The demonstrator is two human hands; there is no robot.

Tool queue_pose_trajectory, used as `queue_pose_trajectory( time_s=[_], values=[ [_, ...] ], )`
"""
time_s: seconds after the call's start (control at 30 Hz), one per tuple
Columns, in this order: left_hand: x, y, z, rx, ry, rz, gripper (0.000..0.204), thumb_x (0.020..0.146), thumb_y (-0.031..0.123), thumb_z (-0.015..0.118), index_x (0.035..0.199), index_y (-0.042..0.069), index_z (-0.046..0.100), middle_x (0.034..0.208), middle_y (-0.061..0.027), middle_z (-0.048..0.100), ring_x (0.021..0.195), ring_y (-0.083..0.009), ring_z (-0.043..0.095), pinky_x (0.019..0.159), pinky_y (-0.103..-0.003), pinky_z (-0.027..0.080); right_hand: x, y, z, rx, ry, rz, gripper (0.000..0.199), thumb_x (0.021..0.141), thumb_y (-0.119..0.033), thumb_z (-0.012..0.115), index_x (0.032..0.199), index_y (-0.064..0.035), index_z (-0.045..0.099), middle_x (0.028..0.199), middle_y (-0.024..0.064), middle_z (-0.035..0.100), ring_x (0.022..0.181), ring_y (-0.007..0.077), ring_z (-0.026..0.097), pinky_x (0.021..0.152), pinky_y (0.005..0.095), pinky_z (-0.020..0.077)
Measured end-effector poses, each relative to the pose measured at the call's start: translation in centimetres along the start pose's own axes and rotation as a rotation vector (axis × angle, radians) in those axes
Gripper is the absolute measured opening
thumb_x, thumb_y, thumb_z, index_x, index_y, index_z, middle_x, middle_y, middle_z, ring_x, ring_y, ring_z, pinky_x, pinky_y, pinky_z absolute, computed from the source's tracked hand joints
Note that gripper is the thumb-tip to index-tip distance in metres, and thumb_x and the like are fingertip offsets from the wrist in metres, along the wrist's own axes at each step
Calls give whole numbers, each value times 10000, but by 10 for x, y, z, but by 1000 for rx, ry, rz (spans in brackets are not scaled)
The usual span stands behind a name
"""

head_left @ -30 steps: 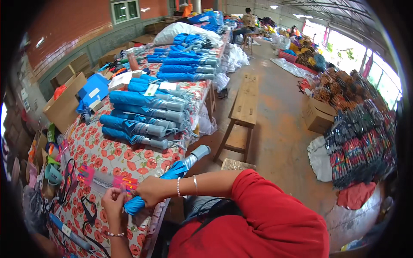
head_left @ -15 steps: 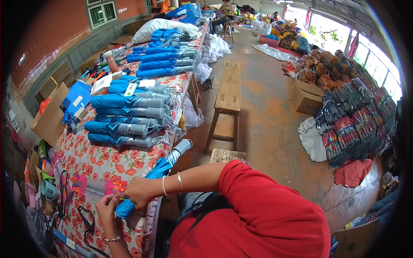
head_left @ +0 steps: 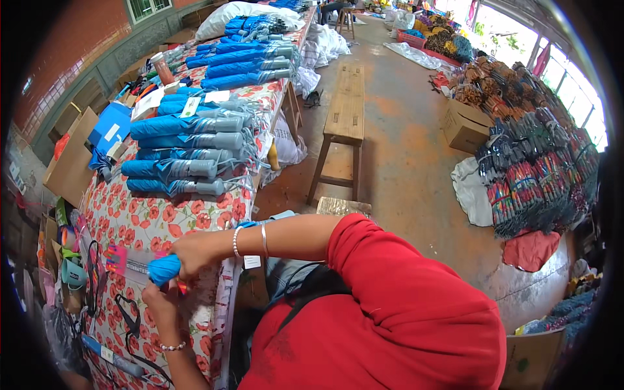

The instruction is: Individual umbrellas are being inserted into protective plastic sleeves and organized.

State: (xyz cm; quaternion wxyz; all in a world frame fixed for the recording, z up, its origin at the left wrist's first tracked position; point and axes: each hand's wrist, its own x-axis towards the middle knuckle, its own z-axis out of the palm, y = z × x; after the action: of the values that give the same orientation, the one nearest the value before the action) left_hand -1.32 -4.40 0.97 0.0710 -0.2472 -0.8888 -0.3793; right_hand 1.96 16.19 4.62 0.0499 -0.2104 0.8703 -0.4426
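Observation:
My right hand [head_left: 194,255] is wrapped round a folded blue umbrella [head_left: 164,269], whose closed canopy end pokes out at its left. Behind my right forearm, part of the umbrella's pale handle shows, and a white tag [head_left: 252,261] hangs beneath the forearm. My left hand [head_left: 161,300] is just below the canopy end, its fingers bent and pressed together against it. What they pinch is hidden; a bit of pink and red shows beside them. A clear strip with pink printed ends [head_left: 116,260] lies on the flowered tablecloth [head_left: 156,224] by both hands.
Stacks of folded blue umbrellas [head_left: 188,146] lie farther up the table. Another umbrella [head_left: 112,356] and black straps [head_left: 130,318] are near the left edge. A wooden bench [head_left: 344,107] stands to the right. Bundled umbrellas [head_left: 520,188] and a carton [head_left: 465,125] are on the floor.
The umbrella has swung so its canopy end points left and up, and its handle has gone behind my forearm. Both hands have shifted slightly left; the white tag has come into sight.

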Motion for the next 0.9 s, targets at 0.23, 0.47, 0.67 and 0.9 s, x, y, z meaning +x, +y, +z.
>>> queue_pose_trajectory(
  time_s=[0.23,0.47,0.67,0.9],
  values=[
    [-5,0,1,-369,-66,-4,106,793,55,603,841,-39,617,734,1,591,646,-79,509,577,-237,423,5,5,17,-401,113,-79,274,588,-281,635,716,-39,650,661,179,621,637,357,612,551,435,473],
    [-4,-10,-7,-250,10,-66,182,857,82,575,944,-69,625,753,-17,608,682,-65,506,621,-230,431,1,21,21,-478,103,12,282,586,-281,624,676,-16,658,641,187,618,616,359,617,545,440,483],
    [0,3,-15,-191,78,-92,244,885,141,573,940,-94,611,797,-66,621,715,-99,541,666,-254,446,3,18,21,-490,88,29,296,587,-287,634,672,-4,660,656,189,625,630,349,626,552,435,488],
    [-8,46,-12,105,179,180,190,869,94,573,931,-80,614,851,-122,621,765,-184,575,698,-281,459,10,20,26,-464,97,64,296,596,-290,632,670,-5,661,680,193,631,658,348,628,588,424,493]
  ],
)
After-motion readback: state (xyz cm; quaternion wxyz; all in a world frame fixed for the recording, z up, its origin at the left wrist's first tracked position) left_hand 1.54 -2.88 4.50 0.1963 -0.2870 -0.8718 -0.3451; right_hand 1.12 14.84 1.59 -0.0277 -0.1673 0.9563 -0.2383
